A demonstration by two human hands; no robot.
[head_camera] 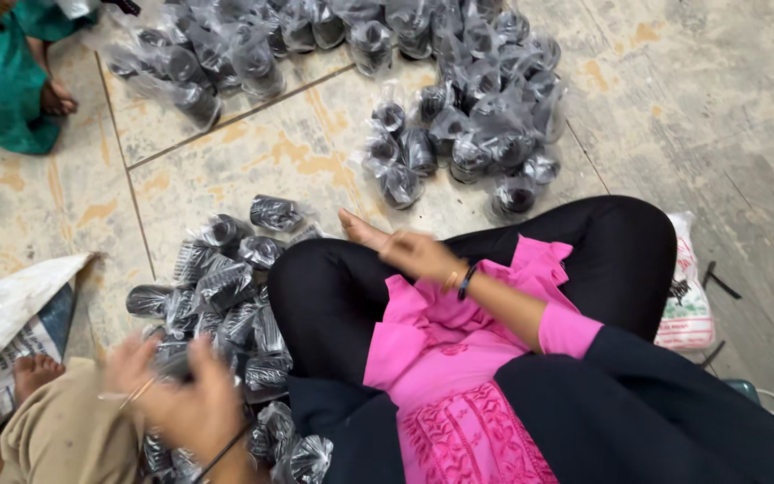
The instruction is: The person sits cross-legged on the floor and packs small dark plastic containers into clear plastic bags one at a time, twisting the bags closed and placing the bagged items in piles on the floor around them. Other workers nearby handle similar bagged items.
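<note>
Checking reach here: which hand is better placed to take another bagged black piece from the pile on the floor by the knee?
Probably left. The left hand, blurred, is right over the pile of packets; the right hand lies across the lap, apart from the pile.

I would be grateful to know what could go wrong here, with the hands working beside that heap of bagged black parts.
The left hand is blurred mid-motion over the near heap, so loosely stacked bags might slide off. The heap crowds the black-clad knee, so a leg shift could scatter it. The right hand rests away, leaving one hand working.
</note>
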